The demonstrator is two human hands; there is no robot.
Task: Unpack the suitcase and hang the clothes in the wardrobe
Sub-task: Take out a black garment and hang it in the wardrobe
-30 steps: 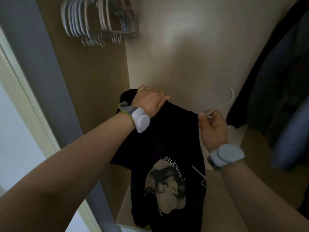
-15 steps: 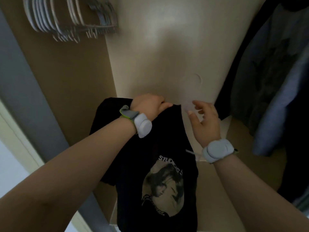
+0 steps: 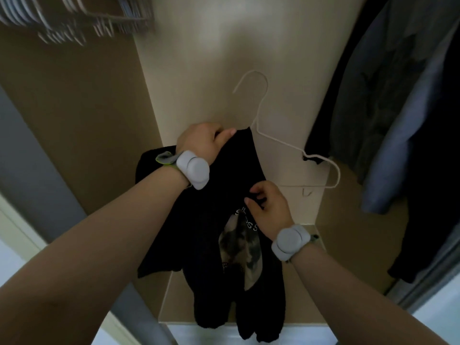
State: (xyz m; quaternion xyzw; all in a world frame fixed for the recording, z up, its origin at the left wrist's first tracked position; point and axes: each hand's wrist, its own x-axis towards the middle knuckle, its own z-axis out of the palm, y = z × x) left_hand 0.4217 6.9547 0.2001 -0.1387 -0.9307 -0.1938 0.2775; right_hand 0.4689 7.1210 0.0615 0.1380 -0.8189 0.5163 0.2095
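The left hand (image 3: pixel 204 143) is clenched on the top of the black shirt (image 3: pixel 199 232), holding it up in front of the wardrobe's pale back wall (image 3: pixel 211 58). The shirt hangs bunched from that grip, its print partly folded in. The right hand (image 3: pixel 270 207) pinches a fold of the shirt lower down, just above the print. A white hanger (image 3: pixel 283 144) stands out to the right of the shirt top, hook up; its right shoulder is bare, and its left side is hidden behind the cloth by the left fingers, so whether that hand also holds it cannot be told. Spare hangers (image 3: pixel 74 18) hang far left, blurred. Dark and grey-blue clothes (image 3: pixel 398 108) hang on the right. Both wrists wear grey bands.
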